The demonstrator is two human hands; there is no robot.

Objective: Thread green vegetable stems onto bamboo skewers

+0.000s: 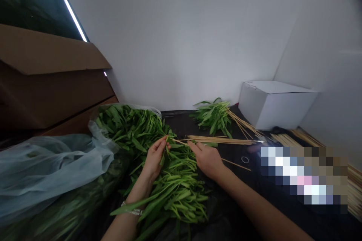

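Note:
My left hand (156,155) is closed in a pinch on a leafy green stem (167,139). In my right hand (207,158), closed around it, is a thin bamboo skewer (236,164); its tip points left and reaches the stem at my left fingertips. Whether the tip has pierced the stem is too small to tell. Below and between my hands lies a loose heap of long-leaved greens (183,192). Just beyond my right hand rests a bundle of bare skewers (226,140). Behind them is a bunch of greens (213,116) on skewers (240,121).
A clear plastic bag (56,173) with more greens (130,126) spreads along the left. Cardboard boxes (51,52) rise at far left. A white box (278,103) stands by the wall at back right. A small ring (245,160) and many skewers (285,140) lie right, near a blurred-out patch.

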